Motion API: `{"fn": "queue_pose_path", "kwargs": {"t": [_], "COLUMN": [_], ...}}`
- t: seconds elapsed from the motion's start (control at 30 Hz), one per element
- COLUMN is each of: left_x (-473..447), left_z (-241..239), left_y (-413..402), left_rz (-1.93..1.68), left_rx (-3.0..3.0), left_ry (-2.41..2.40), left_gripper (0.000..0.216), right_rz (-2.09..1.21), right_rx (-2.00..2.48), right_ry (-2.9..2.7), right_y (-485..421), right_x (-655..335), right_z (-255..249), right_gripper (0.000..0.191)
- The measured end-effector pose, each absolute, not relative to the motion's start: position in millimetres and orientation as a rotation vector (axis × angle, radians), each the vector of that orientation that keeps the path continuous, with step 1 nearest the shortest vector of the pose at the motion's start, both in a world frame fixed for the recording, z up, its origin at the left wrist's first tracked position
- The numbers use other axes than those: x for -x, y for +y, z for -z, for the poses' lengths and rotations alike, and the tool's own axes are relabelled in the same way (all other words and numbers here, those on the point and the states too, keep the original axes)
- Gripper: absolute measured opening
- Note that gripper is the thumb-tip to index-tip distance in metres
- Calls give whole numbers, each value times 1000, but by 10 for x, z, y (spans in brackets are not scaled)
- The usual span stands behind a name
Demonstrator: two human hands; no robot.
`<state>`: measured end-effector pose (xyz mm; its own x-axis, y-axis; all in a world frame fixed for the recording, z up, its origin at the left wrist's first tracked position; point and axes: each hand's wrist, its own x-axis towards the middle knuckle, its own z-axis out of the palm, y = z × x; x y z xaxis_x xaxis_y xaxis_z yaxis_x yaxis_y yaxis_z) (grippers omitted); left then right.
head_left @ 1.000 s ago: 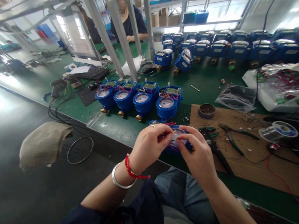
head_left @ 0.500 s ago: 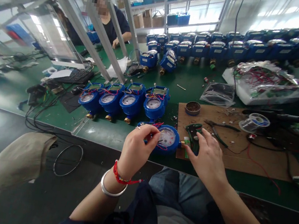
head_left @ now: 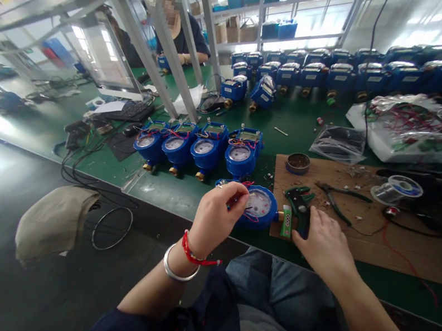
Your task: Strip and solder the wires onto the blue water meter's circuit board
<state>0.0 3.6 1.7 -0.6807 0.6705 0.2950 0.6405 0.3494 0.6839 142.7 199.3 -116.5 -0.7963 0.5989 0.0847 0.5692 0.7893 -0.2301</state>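
My right hand (head_left: 324, 242) has dropped onto the green-handled wire stripper (head_left: 299, 207), gripping it just right of the blue water meter (head_left: 259, 208); my left hand (head_left: 219, 210) pinches that meter's wires (head_left: 244, 210).

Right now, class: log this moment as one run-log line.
left hand: pinching wires at blue meter | right hand: on green-handled pliers | surface: cardboard sheet

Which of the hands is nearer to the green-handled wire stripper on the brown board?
Right. The right hand rests on the wire stripper, fingers over its handles. The left hand is off to its left, pinching wires at the blue water meter.
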Motion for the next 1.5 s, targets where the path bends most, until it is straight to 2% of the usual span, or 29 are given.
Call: {"fn": "queue_pose_path", "kwargs": {"t": [0.1,0.17,0.27,0.33,0.43,0.57,0.73,0.9,1.1,1.4,1.5], "left_x": [1,5,8,8,5,2,7,20,22,27,32], "left_z": [-30,-38,-40,-36,-32,-44,-55,-46,-27,-10,-8], "left_y": [29,24,24,30,40,38,29,30,17,-1,-1], "left_rz": [-1265,-1265,-1264,-1271,-1281,-1284,-1311,-1335,-1307,-1292,-1288], "left_rx": [-1248,-1251,-1262,-1266,-1262,-1253,-1247,-1248,-1287,-1313,-1318], "left_ry": [2542,2542,2536,2533,2543,2535,2483,2455,2456,2472,2475], "left_gripper": [13,12,12,13,12,11,11,11,11,10,11], "right_rz": [-412,-668,-1388,-1846,-2279,-2651,-2968,-3137,-3188,-3146,-3036], "right_rx": [989,1056,1055,878,522,226,200,277,207,291,425], "right_ry": [-2730,-2616,-2316,-2042,-1768,-1644,-1383,-1142,-1126,-1175,-1205], "right_y": [2059,2165,2285,2252,2024,1667,1429,1284,1274,1230,1182], "right_x": [-1403,-1420,-1516,-1599,-1682,-1651,-1536,-1479,-1452,-1446,-1453], "right_z": [1129,1055,846,678,491,440,459,418,442,400,356], "right_gripper": [67,67,62,55,57,45,33,19,18,18,15]}}
